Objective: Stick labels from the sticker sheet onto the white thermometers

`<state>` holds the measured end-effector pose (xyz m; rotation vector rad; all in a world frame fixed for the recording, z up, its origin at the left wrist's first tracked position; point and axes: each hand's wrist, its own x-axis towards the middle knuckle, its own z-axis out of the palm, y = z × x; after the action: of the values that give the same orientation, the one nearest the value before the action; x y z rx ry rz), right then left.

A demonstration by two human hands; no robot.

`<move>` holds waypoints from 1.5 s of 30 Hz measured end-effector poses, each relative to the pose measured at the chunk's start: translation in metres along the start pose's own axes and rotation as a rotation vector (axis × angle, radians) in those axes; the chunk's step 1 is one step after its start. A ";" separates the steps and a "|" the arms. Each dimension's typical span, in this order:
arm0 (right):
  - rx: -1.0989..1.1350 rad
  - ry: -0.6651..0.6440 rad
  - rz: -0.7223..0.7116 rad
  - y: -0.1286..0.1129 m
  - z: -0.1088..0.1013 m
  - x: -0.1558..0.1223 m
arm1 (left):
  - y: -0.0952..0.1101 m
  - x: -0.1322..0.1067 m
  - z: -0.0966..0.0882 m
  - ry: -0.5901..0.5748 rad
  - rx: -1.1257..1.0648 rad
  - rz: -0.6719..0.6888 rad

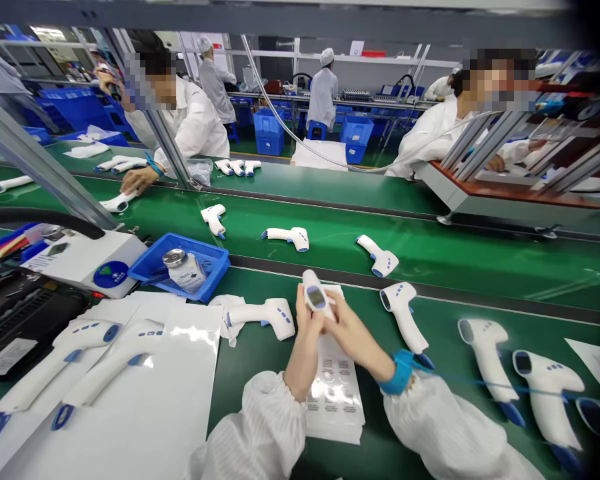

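Both my hands are closed around a white infrared thermometer (316, 293), with its small dark screen facing me. My left hand (307, 327) grips it from the left side. From the right, my right hand (346, 328) presses fingers and thumb to its lower part; a blue wrist strap (401, 372) circles that wrist. Directly beneath lies a sheet of printed labels (335, 400), partly covered by my hands. A second thermometer (275, 317) rests left of my hands on a crumpled white wrapper. To the right, another thermometer (404, 313) lies on the green bench.
More thermometers (490, 353) lie at right, and two on white sheets (180, 373) at left. A blue tray (215, 280) holds a metal-lidded bottle. Beyond a dark rail, several thermometers lie on the green conveyor (330, 230). A co-worker's hand (139, 180) touches one there.
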<state>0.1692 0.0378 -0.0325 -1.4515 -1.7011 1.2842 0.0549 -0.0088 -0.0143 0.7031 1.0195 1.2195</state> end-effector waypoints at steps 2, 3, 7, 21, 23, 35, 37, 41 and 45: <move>-0.320 0.148 0.071 -0.005 -0.020 0.042 | 0.009 -0.005 -0.002 -0.032 0.154 0.010; -0.405 0.199 0.095 -0.009 -0.030 0.066 | 0.012 -0.007 -0.004 -0.043 0.218 0.009; -0.547 0.293 0.109 -0.032 -0.050 0.154 | 0.017 -0.016 -0.017 -0.009 0.321 -0.045; -0.309 -0.144 -0.196 -0.074 -0.004 0.156 | 0.067 0.001 -0.084 0.444 0.072 0.239; -0.239 -0.342 -0.353 -0.070 -0.016 0.126 | 0.070 0.005 -0.082 0.171 -0.066 0.057; -0.482 0.470 0.333 0.019 -0.097 0.130 | 0.008 -0.006 -0.014 -0.094 0.050 -0.189; -0.456 0.477 0.341 0.025 -0.111 0.127 | 0.004 -0.011 -0.013 -0.101 0.090 -0.230; -0.419 0.415 0.220 0.034 -0.163 0.086 | -0.005 -0.013 -0.021 -0.070 0.132 -0.262; -0.422 0.135 0.100 0.048 -0.233 0.013 | -0.008 -0.007 -0.026 -0.089 0.143 -0.272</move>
<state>0.3881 0.1196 0.0123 -1.8360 -1.9041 0.8810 0.0340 -0.0198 -0.0302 0.6976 1.0969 0.8797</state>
